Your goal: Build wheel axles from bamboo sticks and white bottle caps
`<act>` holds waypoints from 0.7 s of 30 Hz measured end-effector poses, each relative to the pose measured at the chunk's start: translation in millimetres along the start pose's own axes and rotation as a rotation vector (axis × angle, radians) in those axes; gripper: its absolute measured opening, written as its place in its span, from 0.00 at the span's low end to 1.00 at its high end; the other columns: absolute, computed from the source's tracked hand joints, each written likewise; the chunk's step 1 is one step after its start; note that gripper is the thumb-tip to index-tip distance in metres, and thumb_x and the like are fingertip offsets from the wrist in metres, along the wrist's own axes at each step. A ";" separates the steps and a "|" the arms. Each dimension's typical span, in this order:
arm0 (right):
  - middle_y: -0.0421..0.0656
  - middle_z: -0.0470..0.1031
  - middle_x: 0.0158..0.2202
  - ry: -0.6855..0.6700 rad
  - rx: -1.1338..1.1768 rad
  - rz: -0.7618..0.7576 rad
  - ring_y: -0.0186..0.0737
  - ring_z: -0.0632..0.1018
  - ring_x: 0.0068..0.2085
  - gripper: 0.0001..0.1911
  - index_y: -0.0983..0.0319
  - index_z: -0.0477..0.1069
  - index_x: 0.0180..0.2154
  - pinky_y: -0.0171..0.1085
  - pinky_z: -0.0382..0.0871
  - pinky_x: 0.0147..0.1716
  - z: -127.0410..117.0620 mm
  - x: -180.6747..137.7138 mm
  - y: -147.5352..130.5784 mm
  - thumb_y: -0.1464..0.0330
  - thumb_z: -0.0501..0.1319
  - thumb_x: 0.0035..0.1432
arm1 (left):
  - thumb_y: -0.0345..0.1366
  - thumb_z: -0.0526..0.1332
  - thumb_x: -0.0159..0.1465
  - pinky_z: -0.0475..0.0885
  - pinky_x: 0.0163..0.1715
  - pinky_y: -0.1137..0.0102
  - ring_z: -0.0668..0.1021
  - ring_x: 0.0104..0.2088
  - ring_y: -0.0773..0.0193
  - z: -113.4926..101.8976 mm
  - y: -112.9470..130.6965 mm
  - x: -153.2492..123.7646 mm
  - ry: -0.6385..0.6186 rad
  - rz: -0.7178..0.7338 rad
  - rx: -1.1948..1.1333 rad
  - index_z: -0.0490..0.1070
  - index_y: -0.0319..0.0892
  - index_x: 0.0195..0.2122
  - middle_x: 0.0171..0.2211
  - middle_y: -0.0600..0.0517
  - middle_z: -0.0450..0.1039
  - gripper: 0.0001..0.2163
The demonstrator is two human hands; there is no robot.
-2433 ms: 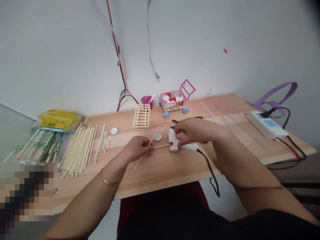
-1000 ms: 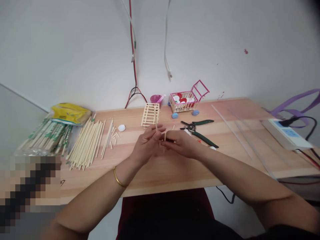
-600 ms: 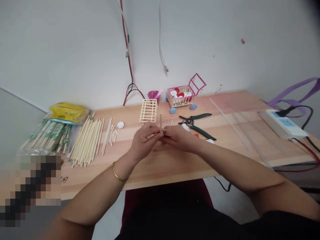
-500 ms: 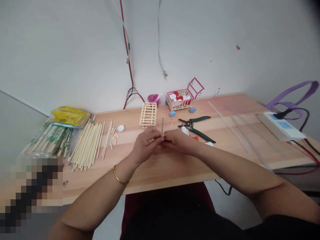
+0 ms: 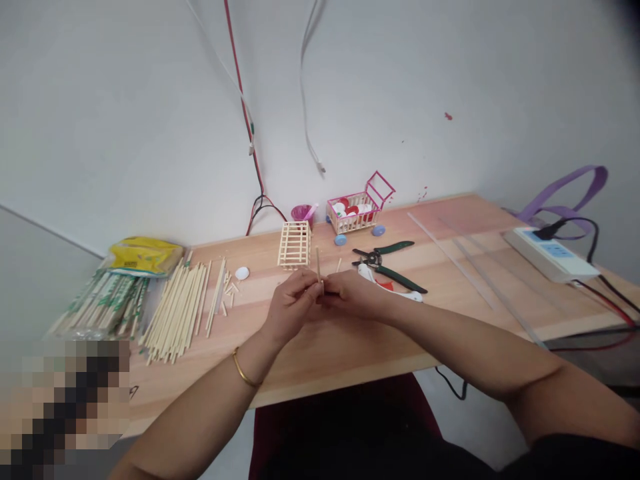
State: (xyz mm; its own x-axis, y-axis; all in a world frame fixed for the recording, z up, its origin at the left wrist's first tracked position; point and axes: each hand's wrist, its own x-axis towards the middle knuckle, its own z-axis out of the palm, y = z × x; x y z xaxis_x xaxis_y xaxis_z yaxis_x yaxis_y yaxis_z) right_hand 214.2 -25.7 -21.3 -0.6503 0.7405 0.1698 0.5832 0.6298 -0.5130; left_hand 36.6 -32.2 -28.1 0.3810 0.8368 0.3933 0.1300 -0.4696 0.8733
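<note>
My left hand (image 5: 296, 300) and my right hand (image 5: 356, 291) meet over the middle of the table, fingertips together. Between them a thin wooden stick (image 5: 319, 261) stands nearly upright. The left fingers are closed on it; the right fingers are curled against its lower end, and what they grip there is hidden. Just beyond the hands sits a small basket-like frame (image 5: 295, 245) built of wooden sticks. To the right of my right hand lie green-handled pliers (image 5: 383, 260) and a white tool with a red part (image 5: 367, 272), partly covered by the hand.
A stick-built cart (image 5: 355, 212) with pink trim and blue wheels holds red and white caps at the back. Loose sticks (image 5: 177, 307), cut pieces, a white cap (image 5: 242, 273) and a yellow package (image 5: 145, 257) lie left. Clear strips (image 5: 450, 260) and a power strip (image 5: 550, 252) are right.
The view has tipped slightly, so the table appears lower. Both hands stay together around the stick, with only a slight shift. More of the white tool shows beside my right hand.
</note>
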 end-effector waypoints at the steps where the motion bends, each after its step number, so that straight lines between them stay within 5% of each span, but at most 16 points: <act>1: 0.46 0.79 0.30 0.004 -0.005 0.007 0.39 0.77 0.32 0.10 0.65 0.76 0.32 0.33 0.64 0.32 0.0 -0.1 -0.8 0.69 0.58 0.61 | 0.36 0.58 0.63 0.68 0.42 0.67 0.74 0.39 0.63 1.1 -0.3 -0.3 0.011 -0.010 -0.012 0.76 0.43 0.36 0.36 0.49 0.73 0.07; 13: 0.45 0.79 0.29 0.025 0.106 0.099 0.39 0.78 0.32 0.11 0.65 0.75 0.29 0.33 0.65 0.32 9.3 0.0 -11.0 0.67 0.57 0.61 | 0.38 0.61 0.61 0.68 0.39 0.69 0.72 0.36 0.64 7.6 -3.9 -0.1 0.115 -0.134 -0.188 0.78 0.43 0.32 0.32 0.51 0.70 0.07; 21: 0.40 0.78 0.26 -0.028 0.186 0.052 0.36 0.77 0.29 0.07 0.63 0.70 0.30 0.33 0.65 0.31 -3.9 -6.7 -21.1 0.71 0.56 0.60 | 0.37 0.67 0.54 0.67 0.31 0.72 0.72 0.29 0.69 8.3 -7.7 6.1 0.216 -0.343 -0.664 0.78 0.40 0.31 0.29 0.52 0.71 0.07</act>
State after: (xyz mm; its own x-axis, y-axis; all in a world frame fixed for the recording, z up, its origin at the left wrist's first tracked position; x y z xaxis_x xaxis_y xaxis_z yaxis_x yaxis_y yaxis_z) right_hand 208.2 -43.0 -8.4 -0.6362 0.7626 0.1165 0.5181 0.5342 -0.6680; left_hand 45.4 -25.8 -34.9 0.2232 0.9731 0.0576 -0.3928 0.0357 0.9189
